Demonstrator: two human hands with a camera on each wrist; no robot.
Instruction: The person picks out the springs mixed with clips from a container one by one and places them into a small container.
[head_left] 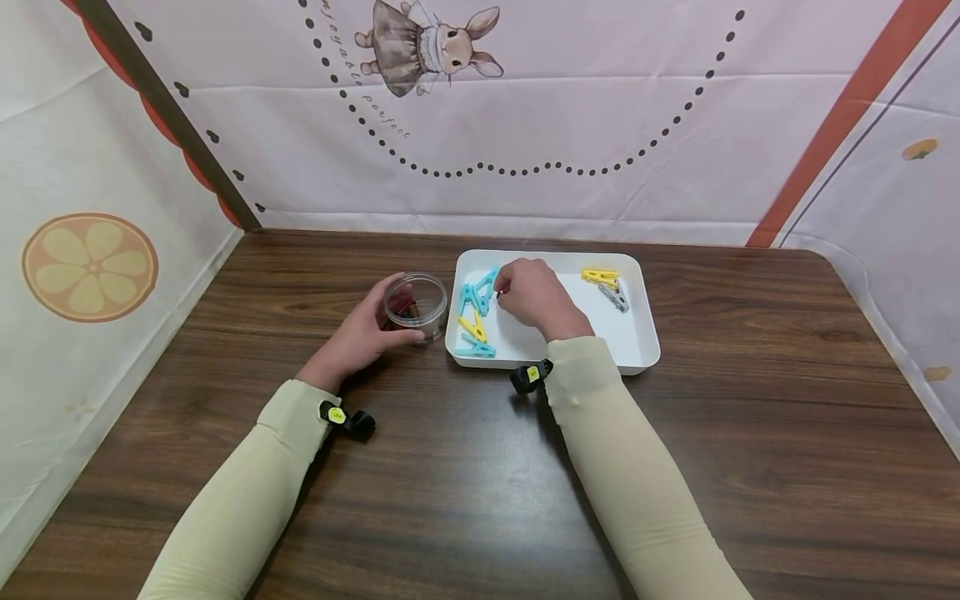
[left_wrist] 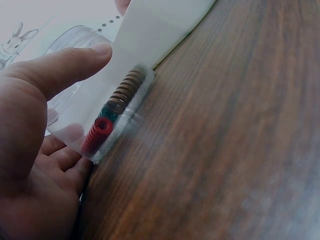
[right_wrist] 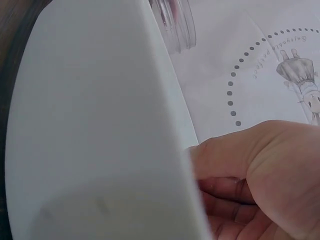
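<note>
My left hand (head_left: 367, 329) grips a clear round plastic jar (head_left: 435, 287), thumb on the near side and fingers behind it. Through its wall in the left wrist view show coil springs: a brown one (left_wrist: 127, 90), a green one (left_wrist: 107, 112) and a red one (left_wrist: 96, 135). My right hand (head_left: 534, 296) reaches down into a white tray (head_left: 525, 360), fingers curled, beside teal clothespins (head_left: 468, 297). A tiny dark spot shows at its fingertips; I cannot tell what they hold. The tray wall hides those fingertips in the right wrist view.
Lower in the tray's left end lie a yellow clothespin (head_left: 474, 327) and another teal clothespin (head_left: 476, 350). Toward its right end are yellow clothespins (head_left: 600, 276) and a grey clothespin (head_left: 613, 297). The jar stands close to the tray's left wall on a brown wooden table (head_left: 465, 483). Printed cloth (head_left: 525, 125) rises behind.
</note>
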